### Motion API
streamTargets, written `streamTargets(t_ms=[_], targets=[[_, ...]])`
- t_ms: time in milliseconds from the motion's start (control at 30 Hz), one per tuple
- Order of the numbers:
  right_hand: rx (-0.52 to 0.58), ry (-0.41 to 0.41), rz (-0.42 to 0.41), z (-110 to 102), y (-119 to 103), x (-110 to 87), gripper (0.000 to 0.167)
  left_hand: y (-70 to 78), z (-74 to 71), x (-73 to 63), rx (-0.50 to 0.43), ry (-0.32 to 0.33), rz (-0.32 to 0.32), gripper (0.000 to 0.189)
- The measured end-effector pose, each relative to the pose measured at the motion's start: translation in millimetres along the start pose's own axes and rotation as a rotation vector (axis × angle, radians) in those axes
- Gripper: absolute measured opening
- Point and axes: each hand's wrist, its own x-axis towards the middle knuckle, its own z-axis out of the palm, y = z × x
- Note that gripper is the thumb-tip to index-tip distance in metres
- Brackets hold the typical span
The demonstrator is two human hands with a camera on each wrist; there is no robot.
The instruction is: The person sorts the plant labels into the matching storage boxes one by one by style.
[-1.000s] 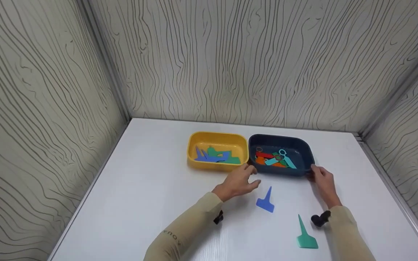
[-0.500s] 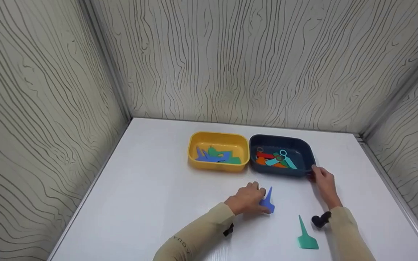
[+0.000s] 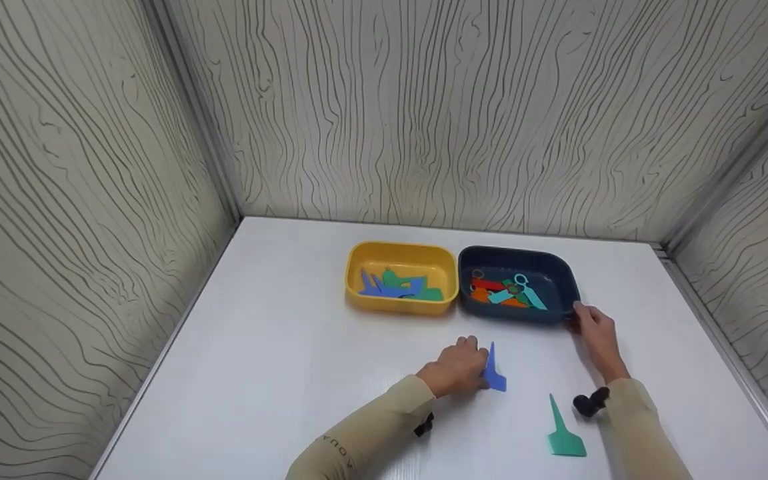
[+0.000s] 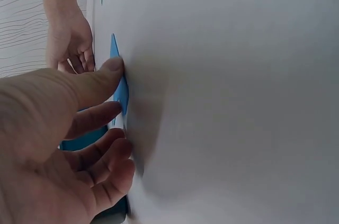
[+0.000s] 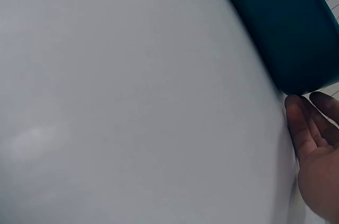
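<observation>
My left hand (image 3: pixel 454 368) is low over the table, its thumb and index finger pinching a blue T-shaped plant label (image 3: pixel 495 378). In the left wrist view the label (image 4: pixel 121 92) stands on edge close to the tabletop, and the other fingers of the left hand (image 4: pixel 63 123) curl loosely. At the front right corner of a dark blue bin (image 3: pixel 561 280), my right hand (image 3: pixel 597 339) rests its fingers against the wall. The right wrist view has these fingers (image 5: pixel 301 123) fairly straight, tips at the corner. A green plant label (image 3: pixel 565 442) lies nearer me.
A yellow bin (image 3: pixel 402 307) with blue and green plant labels stands against the dark blue bin's left side. Inside the dark blue bin are red, orange, green and turquoise ring-topped tags (image 3: pixel 534 299). Patterned panels (image 3: pixel 411 120) border the white table (image 3: pixel 257 347).
My left hand has come from beside the bins toward me and right, onto the blue plant label, and now pinches it. The label has turned slightly. The right hand stays at the bin's corner.
</observation>
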Motion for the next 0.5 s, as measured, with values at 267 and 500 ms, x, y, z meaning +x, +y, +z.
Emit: streamTargets(t_ms=[267, 500], targets=[[0.041, 0.016, -0.015, -0.2, 1.1, 0.9, 0.067, 2.4, -1.5, 0.4, -0.058, -0.021, -0.016, 0.043], [0.021, 0.007, -0.025, -1.8, 2.0, 0.8, 0.069, -3.9, 1.1, 2.3, -0.259, -0.012, 0.038, 0.017]])
